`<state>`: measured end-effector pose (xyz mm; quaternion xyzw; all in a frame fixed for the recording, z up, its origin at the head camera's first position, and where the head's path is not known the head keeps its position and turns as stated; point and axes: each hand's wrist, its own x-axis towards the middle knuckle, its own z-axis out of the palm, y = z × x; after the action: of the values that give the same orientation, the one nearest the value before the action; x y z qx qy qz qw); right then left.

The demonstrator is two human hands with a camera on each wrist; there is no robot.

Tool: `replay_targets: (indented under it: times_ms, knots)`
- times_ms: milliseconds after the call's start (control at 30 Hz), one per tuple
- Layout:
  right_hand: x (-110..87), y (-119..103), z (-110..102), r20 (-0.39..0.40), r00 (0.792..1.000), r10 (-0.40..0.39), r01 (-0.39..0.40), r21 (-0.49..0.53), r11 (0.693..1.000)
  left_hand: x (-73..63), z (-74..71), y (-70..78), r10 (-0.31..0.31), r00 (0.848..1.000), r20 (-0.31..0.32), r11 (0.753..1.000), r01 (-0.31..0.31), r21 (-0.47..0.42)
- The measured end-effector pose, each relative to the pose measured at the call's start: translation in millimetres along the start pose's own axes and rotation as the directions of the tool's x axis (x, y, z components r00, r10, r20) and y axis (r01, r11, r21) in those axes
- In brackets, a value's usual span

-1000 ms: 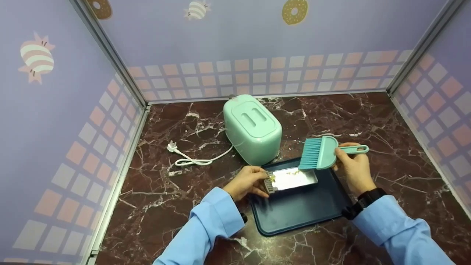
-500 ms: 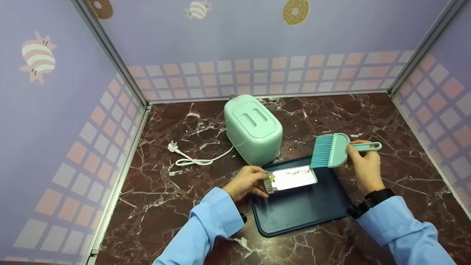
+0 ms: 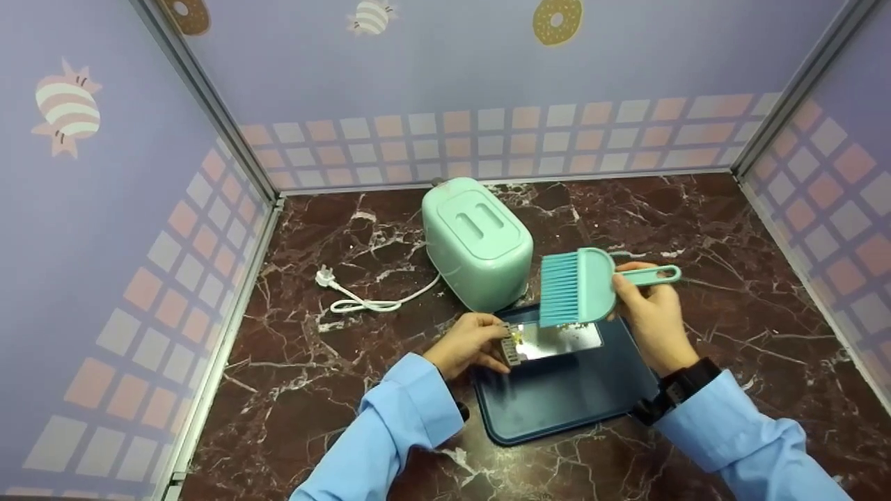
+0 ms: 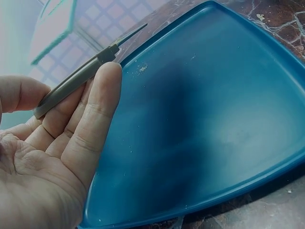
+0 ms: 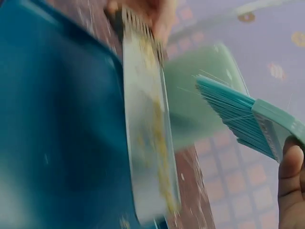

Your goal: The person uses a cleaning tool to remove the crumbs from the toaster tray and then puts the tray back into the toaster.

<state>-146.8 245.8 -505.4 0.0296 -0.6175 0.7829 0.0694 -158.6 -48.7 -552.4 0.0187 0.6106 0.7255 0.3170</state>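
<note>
My left hand (image 3: 468, 348) pinches the grey slotted end of a shallow metal crumb tray (image 3: 557, 344). It is held out above a dark blue serving tray (image 3: 557, 410). Yellowish crumbs (image 5: 159, 138) lie along the metal floor in the right wrist view. My right hand (image 3: 658, 316) grips the handle of a mint-green brush (image 3: 595, 285). Its blue bristles (image 3: 560, 289) point left, over the far side of the crumb tray; in the right wrist view they stand apart from it. The left wrist view shows the grey end (image 4: 76, 83) between thumb and fingers.
A mint-green toaster (image 3: 480, 243) stands just behind the serving tray, two slots in its top. Its white cord (image 3: 369, 305) and plug (image 3: 325, 277) lie to the left on the marbled table (image 3: 313, 396). Patterned walls (image 3: 487, 76) enclose the back and sides.
The brush in my right hand moved right, then swung back left past its first position, over the crumb tray. My left hand and the crumb tray stay nearly still.
</note>
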Motion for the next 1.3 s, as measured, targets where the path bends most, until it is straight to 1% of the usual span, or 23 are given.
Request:
replay_targets:
  times_ms: [133,267,367,533,767,867,967,1133,1300]
  knots:
    - [-3.5,5.7,14.7,0.05,0.997,0.056,-0.054,-0.039,0.998,0.5,0.9,0.5,0.005,1.0,0.012,1.0,-0.005,0.015]
    - [-5.2,13.0,22.5,0.085,0.991,0.1,-0.099,-0.009,0.995,0.1,1.9,1.6,0.01,1.0,0.022,1.0,-0.01,0.028]
    - [-6.3,17.9,23.7,0.116,0.986,0.12,-0.119,-0.015,0.993,-0.1,2.6,2.3,0.008,1.0,0.026,1.0,-0.009,0.029]
    - [-7.0,21.4,19.0,0.15,0.978,0.144,-0.13,-0.095,0.987,0.2,3.0,2.3,0.009,1.0,0.028,0.999,-0.01,0.03]
    - [-5.1,16.4,2.9,0.118,0.983,0.14,-0.114,-0.204,0.972,0.3,0.6,1.7,0.015,0.999,0.031,1.0,-0.016,0.025]
    - [-4.0,14.4,-4.4,0.095,0.986,0.139,-0.115,-0.22,0.969,-0.1,-0.1,2.0,0.011,1.0,0.019,1.0,-0.012,0.026]
    - [-2.9,13.9,-10.9,0.07,0.988,0.135,-0.12,-0.186,0.975,-0.7,0.0,2.3,0.01,1.0,0.003,1.0,-0.01,0.024]
    - [-2.6,13.6,-23.0,0.04,0.99,0.137,-0.132,-0.112,0.985,-0.5,-0.6,1.4,0.003,1.0,0.003,1.0,-0.003,0.013]
    - [-2.3,12.0,-37.3,-0.007,0.989,0.149,-0.148,-0.1,0.984,-0.4,-2.1,0.5,0.006,1.0,0.001,1.0,-0.006,0.005]
